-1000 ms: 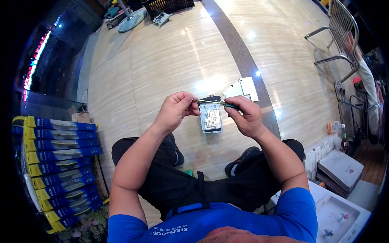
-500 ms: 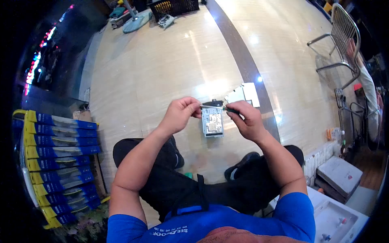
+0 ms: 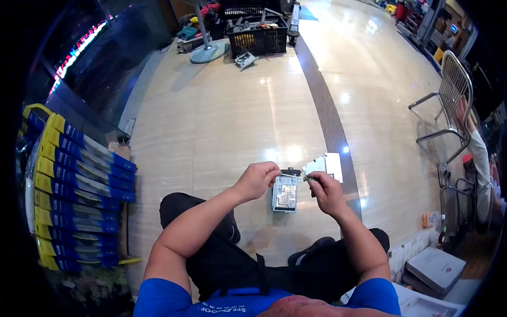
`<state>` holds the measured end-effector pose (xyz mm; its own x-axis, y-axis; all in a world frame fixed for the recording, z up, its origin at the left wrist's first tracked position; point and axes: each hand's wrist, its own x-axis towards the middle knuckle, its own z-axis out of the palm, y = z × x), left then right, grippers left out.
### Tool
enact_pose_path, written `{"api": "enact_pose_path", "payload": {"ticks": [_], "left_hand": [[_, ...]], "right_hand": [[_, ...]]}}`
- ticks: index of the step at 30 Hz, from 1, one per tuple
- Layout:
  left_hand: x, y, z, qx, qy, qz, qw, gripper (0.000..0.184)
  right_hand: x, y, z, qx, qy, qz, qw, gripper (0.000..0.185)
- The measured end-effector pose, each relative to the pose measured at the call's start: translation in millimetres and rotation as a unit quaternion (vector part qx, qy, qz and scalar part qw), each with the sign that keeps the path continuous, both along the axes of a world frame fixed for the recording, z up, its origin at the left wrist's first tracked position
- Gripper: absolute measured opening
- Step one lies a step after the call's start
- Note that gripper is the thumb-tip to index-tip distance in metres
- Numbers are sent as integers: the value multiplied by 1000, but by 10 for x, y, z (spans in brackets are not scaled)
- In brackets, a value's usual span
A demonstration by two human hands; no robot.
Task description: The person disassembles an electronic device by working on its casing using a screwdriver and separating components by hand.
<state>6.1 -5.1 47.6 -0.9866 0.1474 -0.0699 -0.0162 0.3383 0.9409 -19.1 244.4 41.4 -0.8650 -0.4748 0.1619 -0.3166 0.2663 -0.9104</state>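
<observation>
My left hand [image 3: 255,182] is closed in a pinch at the tip end of a thin screwdriver [image 3: 292,176]. At the other end, my right hand [image 3: 327,193] has its fingers closed around the dark green handle, mostly hidden by them. The screwdriver lies roughly level above the near edge of a boxy metal electronic unit [image 3: 285,196], which sits on the floor with a patterned silver face upward. Whether a small screw is at the tip, I cannot tell. Just beyond the unit is a black part [image 3: 290,171]. A pale metal cover plate [image 3: 332,165] lies to the right.
A rack of blue and yellow packages [image 3: 84,195] stands at the left. Farther off are a black crate [image 3: 259,39] with tools and a round-based stand [image 3: 209,53]. At the right, a person's arm [image 3: 479,164] shows beside a metal chair [image 3: 454,100].
The view has tilted up, so more of the far floor and the crate shows. Both hands still hold the screwdriver over the unit; the right hand's grip has shifted slightly.
</observation>
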Motion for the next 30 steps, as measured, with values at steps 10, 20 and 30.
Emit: {"api": "enact_pose_path", "payload": {"ticks": [10, 20, 30], "left_hand": [[4, -16, -3, -53, 41, 2, 998, 17], [4, 0, 11, -43, 36, 18, 998, 18], [20, 31, -60, -17, 24, 49, 998, 18]], "right_hand": [[30, -49, -119, -35, -57, -10, 998, 19], [67, -100, -205, -45, -44, -46, 997, 15], [108, -169, -333, -36, 49, -104, 993, 13]]}}
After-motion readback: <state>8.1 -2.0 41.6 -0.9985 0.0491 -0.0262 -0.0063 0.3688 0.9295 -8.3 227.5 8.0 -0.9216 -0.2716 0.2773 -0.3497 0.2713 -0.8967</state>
